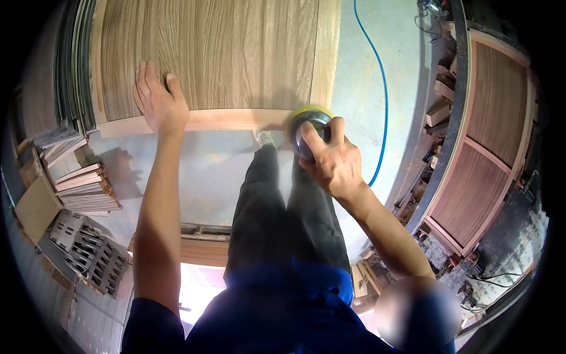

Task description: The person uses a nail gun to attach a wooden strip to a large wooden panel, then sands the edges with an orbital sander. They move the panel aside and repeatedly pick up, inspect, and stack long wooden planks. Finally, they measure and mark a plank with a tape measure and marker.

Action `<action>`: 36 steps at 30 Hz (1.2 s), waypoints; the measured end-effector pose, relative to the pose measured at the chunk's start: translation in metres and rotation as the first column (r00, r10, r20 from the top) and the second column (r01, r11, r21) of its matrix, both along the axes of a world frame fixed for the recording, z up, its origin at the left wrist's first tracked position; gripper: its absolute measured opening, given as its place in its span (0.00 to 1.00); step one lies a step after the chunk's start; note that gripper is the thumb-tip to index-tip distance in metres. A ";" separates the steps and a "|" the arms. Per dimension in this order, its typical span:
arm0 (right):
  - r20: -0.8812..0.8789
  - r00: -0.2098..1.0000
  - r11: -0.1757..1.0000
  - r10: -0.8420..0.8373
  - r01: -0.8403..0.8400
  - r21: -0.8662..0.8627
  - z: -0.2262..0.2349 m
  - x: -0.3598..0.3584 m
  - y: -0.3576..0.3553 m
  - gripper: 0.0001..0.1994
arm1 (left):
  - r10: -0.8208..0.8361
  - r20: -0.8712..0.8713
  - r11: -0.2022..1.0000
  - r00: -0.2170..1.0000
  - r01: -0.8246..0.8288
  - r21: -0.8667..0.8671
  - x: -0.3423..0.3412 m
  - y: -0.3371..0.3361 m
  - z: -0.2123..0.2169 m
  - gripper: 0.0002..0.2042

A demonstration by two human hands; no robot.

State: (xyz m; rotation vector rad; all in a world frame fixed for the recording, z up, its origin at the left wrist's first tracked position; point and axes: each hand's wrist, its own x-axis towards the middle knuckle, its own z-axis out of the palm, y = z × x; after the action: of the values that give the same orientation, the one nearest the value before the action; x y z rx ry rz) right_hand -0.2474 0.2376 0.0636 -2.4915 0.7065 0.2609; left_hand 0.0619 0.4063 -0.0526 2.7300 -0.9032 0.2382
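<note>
Far left of the frame: upright boards (66, 71) stand close together at upper left; below them a pile of wood strips (88, 190), then a grey slotted plastic rack (88, 251). Left hand (160, 105): open and flat, fingers spread a little, gripping nothing, resting on the wood panel (212, 53). Panel fills upper centre, brown-grained with paler edging. Right hand (331, 154): curled over the top of a round sander (312, 121), dark with a yellow rim, at the panel's lower right corner. Right of that, I see a blue hose (383, 94) curving down toward the wrist. Upper right: another framed panel (492, 130).
</note>
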 end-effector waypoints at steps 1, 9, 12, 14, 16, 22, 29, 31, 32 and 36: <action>0.021 1.000 1.000 -0.012 0.012 0.007 -0.004 -0.005 0.002 0.37 | 0.011 -0.005 1.000 1.000 -0.011 0.004 -0.002 0.002 0.001 0.27; -0.005 1.000 1.000 -0.009 0.009 0.020 -0.005 -0.010 0.002 0.37 | -0.015 0.015 1.000 1.000 0.015 -0.012 -0.001 0.001 0.002 0.27; 0.016 0.999 0.999 -0.033 0.033 -0.003 -0.003 -0.026 -0.001 0.37 | 0.003 0.009 1.000 1.000 -0.003 -0.008 -0.004 0.001 0.005 0.27; 0.003 0.999 0.999 -0.032 0.032 -0.006 -0.005 -0.030 -0.003 0.36 | 0.006 0.009 1.000 1.000 -0.006 -0.010 -0.007 0.002 0.005 0.27; 0.021 0.999 1.000 -0.028 0.028 0.003 -0.006 -0.023 0.001 0.36 | -0.002 0.024 1.000 1.000 0.003 -0.016 -0.003 0.004 0.002 0.27; -0.037 0.999 0.999 -0.029 0.028 -0.025 -0.001 -0.037 -0.011 0.34 | -0.031 0.039 0.999 0.999 0.031 -0.017 -0.001 0.005 -0.001 0.26; -0.015 0.986 0.982 -0.168 0.166 -0.094 0.019 -0.098 -0.019 0.31 | -0.632 -0.306 0.760 0.712 0.647 -0.066 -0.149 -0.006 0.014 0.34; 0.002 0.982 0.977 -0.187 0.186 -0.104 0.018 -0.105 -0.019 0.30 | -0.661 -0.368 0.730 0.654 0.674 -0.112 -0.206 -0.026 0.029 0.30; 0.001 0.981 0.975 -0.194 0.192 -0.112 0.019 -0.106 -0.020 0.30 | -0.659 -0.362 0.732 0.659 0.673 -0.108 -0.217 -0.030 0.033 0.29; 0.019 0.985 0.979 -0.171 0.172 -0.113 0.018 -0.102 -0.025 0.30 | -0.719 -0.328 0.673 0.612 0.732 -0.110 -0.214 -0.028 0.034 0.28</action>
State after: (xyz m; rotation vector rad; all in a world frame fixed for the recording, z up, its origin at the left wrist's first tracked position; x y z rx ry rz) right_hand -0.3497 0.2129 0.0813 -2.5168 0.9508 0.1484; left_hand -0.1525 0.3785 -0.0182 2.0662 -1.7945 -0.4154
